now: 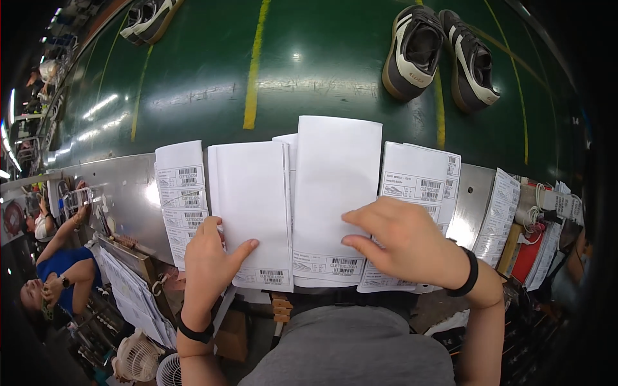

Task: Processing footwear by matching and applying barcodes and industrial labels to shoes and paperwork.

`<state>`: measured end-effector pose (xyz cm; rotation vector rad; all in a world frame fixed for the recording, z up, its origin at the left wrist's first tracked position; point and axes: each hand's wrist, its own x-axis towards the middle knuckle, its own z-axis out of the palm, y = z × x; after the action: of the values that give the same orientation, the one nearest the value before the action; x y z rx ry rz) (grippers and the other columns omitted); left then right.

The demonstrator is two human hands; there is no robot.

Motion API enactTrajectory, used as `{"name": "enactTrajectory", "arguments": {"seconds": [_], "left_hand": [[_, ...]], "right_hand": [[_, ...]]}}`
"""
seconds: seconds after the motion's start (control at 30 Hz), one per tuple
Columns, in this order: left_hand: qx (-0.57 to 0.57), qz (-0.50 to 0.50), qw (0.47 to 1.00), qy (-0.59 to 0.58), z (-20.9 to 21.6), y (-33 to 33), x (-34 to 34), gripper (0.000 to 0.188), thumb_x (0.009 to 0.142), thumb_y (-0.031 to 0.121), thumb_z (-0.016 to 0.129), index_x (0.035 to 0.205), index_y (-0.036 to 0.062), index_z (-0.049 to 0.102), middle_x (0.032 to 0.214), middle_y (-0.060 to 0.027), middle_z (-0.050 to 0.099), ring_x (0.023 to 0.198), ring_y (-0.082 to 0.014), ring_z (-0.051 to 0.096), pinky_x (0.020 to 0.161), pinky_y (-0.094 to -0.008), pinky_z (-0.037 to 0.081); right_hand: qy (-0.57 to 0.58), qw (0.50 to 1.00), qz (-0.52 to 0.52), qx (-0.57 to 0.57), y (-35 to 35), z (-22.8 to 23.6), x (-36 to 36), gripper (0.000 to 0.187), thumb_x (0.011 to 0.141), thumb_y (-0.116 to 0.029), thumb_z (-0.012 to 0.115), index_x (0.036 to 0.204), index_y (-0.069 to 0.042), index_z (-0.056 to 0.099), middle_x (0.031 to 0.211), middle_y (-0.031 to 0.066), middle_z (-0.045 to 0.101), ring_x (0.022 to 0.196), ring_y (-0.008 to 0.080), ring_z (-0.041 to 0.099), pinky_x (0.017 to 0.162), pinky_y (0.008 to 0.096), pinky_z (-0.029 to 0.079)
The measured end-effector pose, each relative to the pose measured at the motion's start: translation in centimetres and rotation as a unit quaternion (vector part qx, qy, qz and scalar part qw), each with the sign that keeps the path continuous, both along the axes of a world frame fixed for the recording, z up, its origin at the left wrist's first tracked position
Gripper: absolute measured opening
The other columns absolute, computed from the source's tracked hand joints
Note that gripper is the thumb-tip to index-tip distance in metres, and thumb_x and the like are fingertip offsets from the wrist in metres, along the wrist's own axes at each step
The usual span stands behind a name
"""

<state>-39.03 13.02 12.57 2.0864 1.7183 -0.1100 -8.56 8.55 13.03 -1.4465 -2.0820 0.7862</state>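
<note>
While a stack of white barcode label sheets (338, 174) lies beneath the right hand (402, 238), its thumb and forefinger parted, the left hand (217, 254) spreads across a neighboring stack's (251, 193) edge; beyond the right, black-and-white sneakers (412, 64) sit on a green belt (309, 90).
</note>
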Motion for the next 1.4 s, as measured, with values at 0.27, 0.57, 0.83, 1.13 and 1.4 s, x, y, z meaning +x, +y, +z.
{"name": "enactTrajectory", "arguments": {"seconds": [0.27, 0.57, 0.83, 1.13, 1.4], "left_hand": [[-0.289, 0.172, 0.83, -0.445, 0.9, 0.1, -2.7, 0.037, 0.082, 0.019, 0.073, 0.105, -0.008, 0.062, 0.09, -0.0101, 0.068, 0.076, -0.0149, 0.064, 0.067, -0.0283, 0.051], [0.017, 0.081, 0.806, -0.586, 9.4, 0.0, 6.4, 0.019, 0.089, 0.01, 0.065, 0.102, -0.0032, 0.061, 0.092, -0.0062, 0.066, 0.081, -0.0103, 0.06, 0.072, -0.0247, 0.048], [0.034, 0.006, 0.776, -0.63, 10.6, 0.2, 11.1, 0.013, 0.091, 0.007, 0.063, 0.097, -0.0031, 0.059, 0.089, -0.0059, 0.064, 0.077, -0.0081, 0.057, 0.067, -0.0231, 0.045], [0.074, -0.107, 0.782, -0.61, 10.6, 0.6, 13.6, 0.012, 0.089, 0.005, 0.064, 0.094, -0.0046, 0.058, 0.082, -0.0059, 0.064, 0.069, -0.0083, 0.057, 0.059, -0.0235, 0.045], [0.047, -0.108, 0.768, -0.629, 10.2, 0.7, 16.6, 0.011, 0.09, 0.004, 0.063, 0.096, -0.0045, 0.059, 0.083, -0.0058, 0.065, 0.071, -0.0075, 0.058, 0.06, -0.0236, 0.045]], "right_hand": [[-0.007, 0.999, 0.023, 0.029, -2.2, -0.9, -4.5, 0.028, 0.081, -0.017, 0.074, 0.103, -0.002, 0.065, 0.09, 0.0109, 0.068, 0.077, 0.0262, 0.064, 0.064, 0.0342, 0.053], [0.033, 0.906, -0.102, 0.41, -4.7, 5.1, -10.0, 0.024, 0.076, -0.021, 0.08, 0.085, -0.001, 0.068, 0.088, 0.0117, 0.07, 0.076, 0.0285, 0.07, 0.062, 0.0337, 0.059], [-0.076, 0.879, -0.166, 0.44, -6.2, 6.6, -7.2, 0.019, 0.072, -0.013, 0.077, 0.081, 0.001, 0.069, 0.092, 0.0165, 0.07, 0.08, 0.0329, 0.071, 0.066, 0.0384, 0.061], [-0.008, 0.896, -0.189, 0.401, -7.0, 7.4, -4.2, 0.019, 0.067, -0.01, 0.08, 0.081, -0.001, 0.07, 0.094, 0.0123, 0.071, 0.08, 0.0261, 0.068, 0.064, 0.0308, 0.057], [0.034, 0.907, -0.238, 0.344, -7.4, 7.5, -2.8, 0.024, 0.066, -0.013, 0.082, 0.085, -0.004, 0.07, 0.094, 0.0084, 0.07, 0.075, 0.021, 0.065, 0.058, 0.0282, 0.05]]}}
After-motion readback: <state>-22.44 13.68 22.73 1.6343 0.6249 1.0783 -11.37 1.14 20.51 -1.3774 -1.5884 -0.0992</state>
